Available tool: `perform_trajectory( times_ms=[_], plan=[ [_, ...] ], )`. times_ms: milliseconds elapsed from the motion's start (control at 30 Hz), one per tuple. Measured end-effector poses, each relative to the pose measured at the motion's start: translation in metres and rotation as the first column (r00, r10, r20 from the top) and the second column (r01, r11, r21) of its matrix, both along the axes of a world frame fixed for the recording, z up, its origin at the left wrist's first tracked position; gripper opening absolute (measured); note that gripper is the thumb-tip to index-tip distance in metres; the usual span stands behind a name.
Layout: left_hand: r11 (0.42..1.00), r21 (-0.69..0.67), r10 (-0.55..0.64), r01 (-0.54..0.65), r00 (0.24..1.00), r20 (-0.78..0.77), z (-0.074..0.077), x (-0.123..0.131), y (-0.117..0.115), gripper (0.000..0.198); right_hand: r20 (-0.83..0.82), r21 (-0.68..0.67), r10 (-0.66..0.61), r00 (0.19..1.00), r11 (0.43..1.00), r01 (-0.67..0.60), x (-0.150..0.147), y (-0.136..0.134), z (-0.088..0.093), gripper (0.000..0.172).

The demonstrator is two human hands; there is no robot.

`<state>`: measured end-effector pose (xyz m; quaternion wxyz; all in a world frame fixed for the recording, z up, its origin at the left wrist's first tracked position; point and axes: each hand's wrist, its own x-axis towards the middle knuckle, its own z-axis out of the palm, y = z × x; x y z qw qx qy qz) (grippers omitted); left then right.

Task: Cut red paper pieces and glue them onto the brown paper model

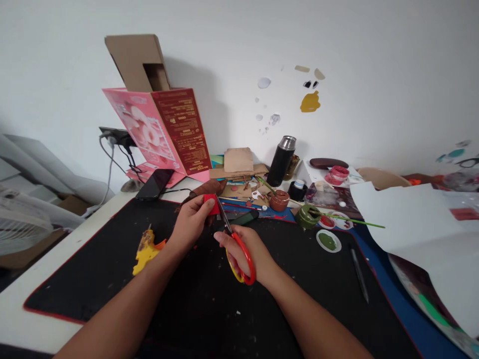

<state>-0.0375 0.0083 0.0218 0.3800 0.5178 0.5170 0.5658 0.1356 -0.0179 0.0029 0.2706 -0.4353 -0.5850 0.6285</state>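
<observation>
Between its thumb and fingers, my left hand [191, 217] pinches a small red ridged piece [212, 203], which looks like corrugated card. Scissors [246, 262] with red and yellow handles sit in my right hand [251, 252], the fingers through the loops. Their blades point up and away, lying against the right edge of the red piece; whether they are cutting into it I cannot tell. Left of my left forearm, a yellow shape [145, 254] with brown and orange parts lies on the black mat [97, 269].
A phone [155, 183] lies by a pink box [149, 129] at the back left. Behind my hands are cardboard scraps [238, 160], a black flask [281, 162] and paint jars [307, 216]. A green paint dish [328, 241] and a pen [359, 275] lie to the right.
</observation>
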Motion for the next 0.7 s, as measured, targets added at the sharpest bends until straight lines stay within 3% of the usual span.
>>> perform_trajectory(
  times_ms=[400,700],
  plan=[
    [1.000,0.000,-0.010,0.010,0.993,0.121,-0.008,-0.003,0.003,0.038,-0.128,-0.015,-0.058,0.990,0.998,0.057,0.001,0.002,0.003,0.056],
    [0.985,-0.042,-0.162,0.167,0.983,0.091,-0.001,0.001,-0.002,0.049,-0.255,0.022,-0.156,0.954,0.986,0.167,0.009,0.016,0.009,0.056]
  ],
)
